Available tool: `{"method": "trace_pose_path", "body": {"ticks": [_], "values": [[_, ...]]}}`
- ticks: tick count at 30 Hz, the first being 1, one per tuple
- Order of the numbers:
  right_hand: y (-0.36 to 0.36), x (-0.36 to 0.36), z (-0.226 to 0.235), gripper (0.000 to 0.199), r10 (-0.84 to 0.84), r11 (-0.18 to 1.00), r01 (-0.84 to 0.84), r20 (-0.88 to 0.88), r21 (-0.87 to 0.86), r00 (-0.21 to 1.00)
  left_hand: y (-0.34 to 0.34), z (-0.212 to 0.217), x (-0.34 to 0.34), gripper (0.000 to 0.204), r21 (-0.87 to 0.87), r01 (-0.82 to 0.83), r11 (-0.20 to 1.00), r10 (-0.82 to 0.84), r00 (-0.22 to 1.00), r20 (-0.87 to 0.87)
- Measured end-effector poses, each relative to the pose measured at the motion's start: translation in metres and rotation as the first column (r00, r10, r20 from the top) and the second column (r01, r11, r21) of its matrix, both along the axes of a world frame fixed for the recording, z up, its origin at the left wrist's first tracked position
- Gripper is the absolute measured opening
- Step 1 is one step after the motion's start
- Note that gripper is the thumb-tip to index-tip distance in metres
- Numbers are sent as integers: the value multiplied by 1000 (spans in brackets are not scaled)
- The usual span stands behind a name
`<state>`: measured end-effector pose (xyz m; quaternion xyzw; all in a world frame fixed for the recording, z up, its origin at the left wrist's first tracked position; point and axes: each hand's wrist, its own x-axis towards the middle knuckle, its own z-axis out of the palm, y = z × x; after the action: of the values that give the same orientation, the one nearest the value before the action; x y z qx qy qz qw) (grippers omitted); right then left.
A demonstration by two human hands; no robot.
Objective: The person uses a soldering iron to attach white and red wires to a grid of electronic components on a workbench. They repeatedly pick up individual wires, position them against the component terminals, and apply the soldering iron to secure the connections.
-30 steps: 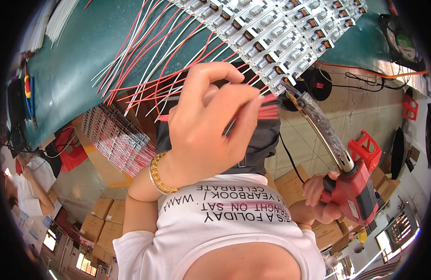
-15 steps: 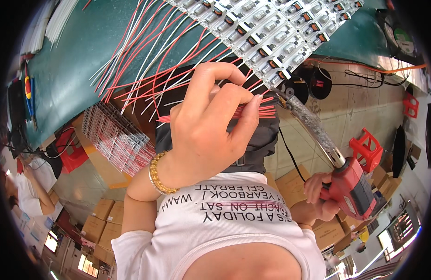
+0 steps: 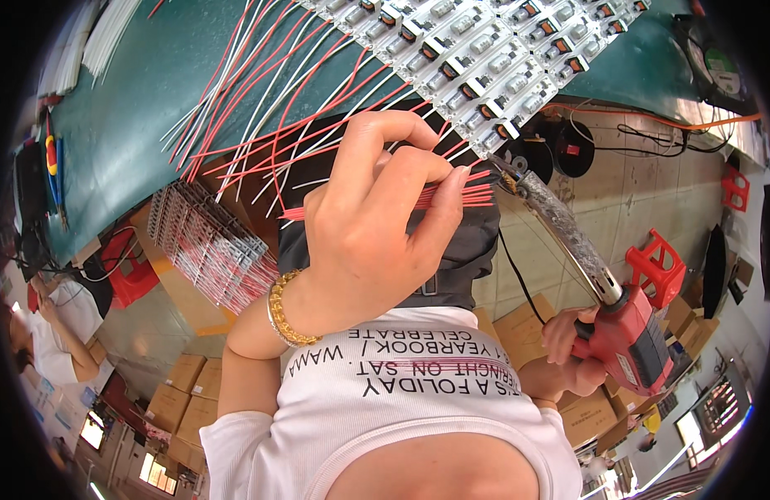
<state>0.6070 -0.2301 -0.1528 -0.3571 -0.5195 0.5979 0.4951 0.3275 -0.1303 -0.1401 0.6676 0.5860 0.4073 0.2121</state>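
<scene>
My left hand [image 3: 385, 217] is closed in a pinch on a bundle of short red wires [image 3: 476, 195], whose ends stick out on both sides of the fingers. One red wire reaches from the fingertips toward the near corner of a panel of light modules [image 3: 485, 75], rows of white pieces with small clear and black-orange parts. In my right hand [image 3: 572, 350] is a soldering gun [image 3: 630, 337] with a red and black handle and a long metal barrel. Its tip is close to the panel's near corner; whether it touches cannot be told.
Red and white wires [image 3: 260, 100] trail from the panel's left edge over the green table [image 3: 152, 158]. Wired modules [image 3: 210, 246] are stacked below the table edge. Dark spools [image 3: 572, 148], a red stool [image 3: 655, 265] and cartons [image 3: 185, 375] stand around. Another person [image 3: 68, 333] sits at far left.
The soldering gun has shifted very slightly to the right, its tip drawing a little back from the panel corner. My left hand and the wire bundle hold nearly still.
</scene>
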Motion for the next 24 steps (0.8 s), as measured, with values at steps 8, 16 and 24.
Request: {"method": "trace_pose_path", "body": {"ticks": [8,16,24], "values": [[2,-26,13,73,-185,977,189,49,-103,982,-2,-5,2,13,11,-14,1000,14,1000,-4],[9,-24,16,72,-120,989,121,15,-81,993,-2,-1,3,13,-17,-20,1000,19,1000,-17],[14,-25,16,72,-104,991,103,-11,-80,995,-1,-4,2,12,7,-16,1000,16,1000,12]]}}
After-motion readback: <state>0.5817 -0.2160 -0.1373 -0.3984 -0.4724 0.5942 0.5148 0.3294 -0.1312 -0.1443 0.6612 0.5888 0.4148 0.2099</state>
